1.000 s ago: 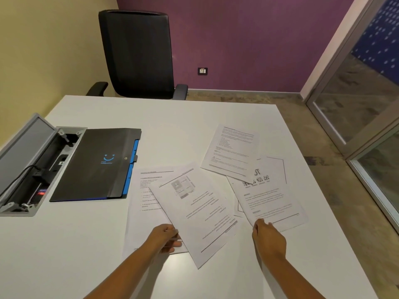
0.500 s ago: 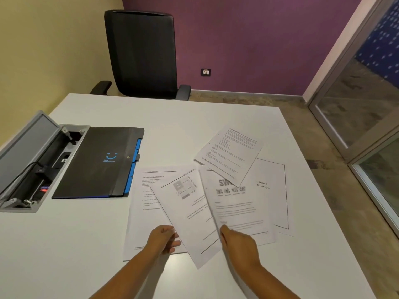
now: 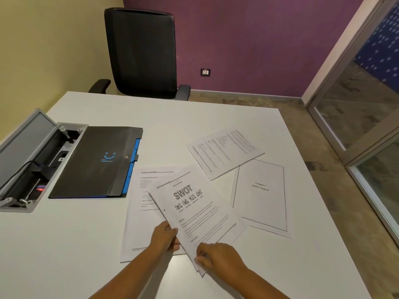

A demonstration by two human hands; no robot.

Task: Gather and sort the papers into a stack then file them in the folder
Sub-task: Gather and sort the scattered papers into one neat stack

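A sheet headed SWOT (image 3: 194, 210) lies slanted on top of another sheet near the table's front. My right hand (image 3: 218, 258) pinches its near corner. My left hand (image 3: 165, 237) holds the left edge of the sheets beneath it. Under them a text page (image 3: 140, 212) lies flat. A "Chapter 4 SWOT Analysis" title page (image 3: 262, 197) lies to the right, apart from my hands. A further text page (image 3: 224, 153) lies slanted behind it. The black folder (image 3: 97, 162) with blue tabs lies shut at the left.
An open grey cable box (image 3: 26, 160) with plugs and a cable is set into the white table (image 3: 64, 244) left of the folder. A black office chair (image 3: 142, 52) stands at the far edge. A glass partition (image 3: 367, 108) runs along the right.
My right hand has slid the SWOT sheet leftward onto the sheet my left hand holds. That uncovered the title page at the right. The far text page has turned.
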